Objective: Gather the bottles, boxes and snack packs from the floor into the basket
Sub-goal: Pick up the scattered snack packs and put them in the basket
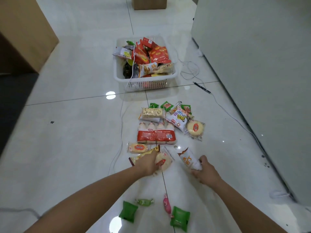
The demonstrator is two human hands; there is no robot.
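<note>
Basket [146,84] on floor [67,132], snack packs [151,56] in it. Before the basket: cracker pack [152,112], bottle multipack [156,135] just before that, round cake pack [195,127] to its right. Cable [121,132] left of these.

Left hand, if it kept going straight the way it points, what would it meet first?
The left hand is on the round cake pack, so that comes first. Beyond it, the line probably runs to the white pack in the right hand; depth is unclear.
</note>
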